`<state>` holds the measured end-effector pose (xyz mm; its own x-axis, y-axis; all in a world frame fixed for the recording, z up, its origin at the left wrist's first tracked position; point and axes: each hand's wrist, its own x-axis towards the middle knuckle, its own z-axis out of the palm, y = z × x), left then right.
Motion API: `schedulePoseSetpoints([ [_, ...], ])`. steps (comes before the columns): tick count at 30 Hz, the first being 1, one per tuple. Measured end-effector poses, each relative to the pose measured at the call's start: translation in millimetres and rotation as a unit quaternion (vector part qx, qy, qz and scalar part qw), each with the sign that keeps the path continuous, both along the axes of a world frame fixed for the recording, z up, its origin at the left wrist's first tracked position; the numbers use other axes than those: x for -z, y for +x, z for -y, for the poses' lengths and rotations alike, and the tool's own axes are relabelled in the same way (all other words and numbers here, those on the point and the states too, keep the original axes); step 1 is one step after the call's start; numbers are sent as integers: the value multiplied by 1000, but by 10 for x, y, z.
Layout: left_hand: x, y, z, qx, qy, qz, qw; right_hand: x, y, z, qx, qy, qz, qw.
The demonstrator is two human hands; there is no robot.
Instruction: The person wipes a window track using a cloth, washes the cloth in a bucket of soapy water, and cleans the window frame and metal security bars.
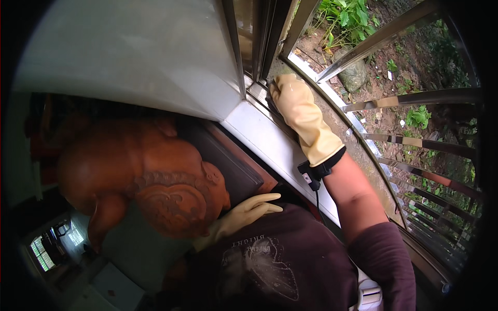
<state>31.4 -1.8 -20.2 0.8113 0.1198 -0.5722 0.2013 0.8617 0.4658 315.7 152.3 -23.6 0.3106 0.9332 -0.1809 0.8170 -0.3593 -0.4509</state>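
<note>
My right hand (293,95), in a cream rubber glove, presses with curled fingers onto the sill at the lower corner of a sliding window. Beside it runs the metal window track (261,93). Something dark shows along the glove's left edge; whether it is a held thing or shadow I cannot tell. Around that wrist sits a black strapped device (311,175) with a cable. My left hand (253,210), also gloved, rests near my torso with its fingers extended and apart. Nothing visible lies in it. Close by stands a carved reddish-brown elephant-like figure (155,175).
Metal window bars (412,99) curve along the right, with soil and plants (346,15) outside. A white inner ledge (256,132) borders the track. A pale wall panel (136,54) fills the upper left. A dark board (229,159) lies between the figure and the ledge.
</note>
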Motion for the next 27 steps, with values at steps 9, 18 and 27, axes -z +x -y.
schedulePoseSetpoints([
  [9,87,36,-24,47,77,24,996,-2,40,323,-105,182,16,978],
  [18,-2,127,-45,89,84,12,992,342,-64,-84,-44,214,47,975],
  [27,-117,315,-58,130,41,-10,991,115,388,683,-61,107,33,992],
])
